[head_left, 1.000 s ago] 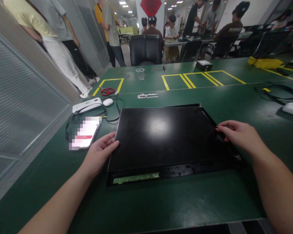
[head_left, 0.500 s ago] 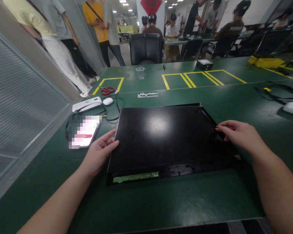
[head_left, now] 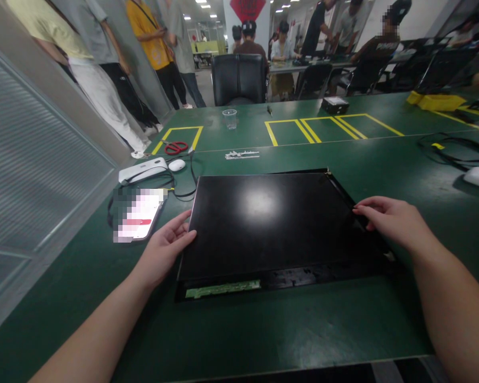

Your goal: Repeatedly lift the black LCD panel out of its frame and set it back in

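Note:
A black LCD screen panel (head_left: 263, 229) lies over a black frame (head_left: 339, 189) on the green table, its glossy face up with a bright reflection. Along the near edge runs a green circuit board strip (head_left: 223, 289). My left hand (head_left: 170, 242) is closed on the panel's left edge, thumb on the face and fingers at the side. At the right edge, my right hand (head_left: 387, 215) pinches with thumb and forefinger where the panel and frame meet. Which of the two layers those fingertips hold is hard to see.
Left of the panel are a phone (head_left: 141, 215), a white power bank (head_left: 142, 170), a mouse (head_left: 176, 165), cables and red scissors (head_left: 176, 148). Beyond lie white scraps (head_left: 242, 155), a plastic cup (head_left: 230, 119) and a black box (head_left: 335, 105). Several people stand or sit behind.
Both hands keep their hold and the panel stays practically in place. In the background, a person in a yellow shirt has shifted slightly.

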Demonstrator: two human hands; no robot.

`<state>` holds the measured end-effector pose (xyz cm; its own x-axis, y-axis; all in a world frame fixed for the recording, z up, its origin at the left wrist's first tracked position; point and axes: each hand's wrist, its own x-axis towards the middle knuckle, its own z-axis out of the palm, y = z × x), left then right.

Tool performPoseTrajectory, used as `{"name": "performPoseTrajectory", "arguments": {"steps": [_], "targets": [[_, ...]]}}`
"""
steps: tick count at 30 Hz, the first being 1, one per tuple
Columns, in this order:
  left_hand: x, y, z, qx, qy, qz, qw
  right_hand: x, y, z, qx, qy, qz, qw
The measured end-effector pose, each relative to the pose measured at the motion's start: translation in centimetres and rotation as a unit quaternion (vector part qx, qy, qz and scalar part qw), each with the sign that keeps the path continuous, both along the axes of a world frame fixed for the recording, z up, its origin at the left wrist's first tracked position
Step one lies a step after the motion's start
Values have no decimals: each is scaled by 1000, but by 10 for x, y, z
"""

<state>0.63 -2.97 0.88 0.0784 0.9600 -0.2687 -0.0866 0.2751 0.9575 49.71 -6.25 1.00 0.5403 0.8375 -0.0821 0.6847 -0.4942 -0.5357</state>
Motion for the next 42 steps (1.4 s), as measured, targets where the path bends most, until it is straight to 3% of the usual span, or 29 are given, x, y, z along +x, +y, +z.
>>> {"name": "performPoseTrajectory", "arguments": {"steps": [11, 22, 42], "targets": [[0, 4, 7, -29, -12, -27, 999, 1, 0, -4, 18, -2, 4, 1000], [-3, 4, -1, -10, 4, -31, 999, -8, 0, 5, 3, 9, -13, 1000], [0, 3, 2, -4, 14, -32, 999, -2, 1, -2, 18, -1, -2, 1000]]}}
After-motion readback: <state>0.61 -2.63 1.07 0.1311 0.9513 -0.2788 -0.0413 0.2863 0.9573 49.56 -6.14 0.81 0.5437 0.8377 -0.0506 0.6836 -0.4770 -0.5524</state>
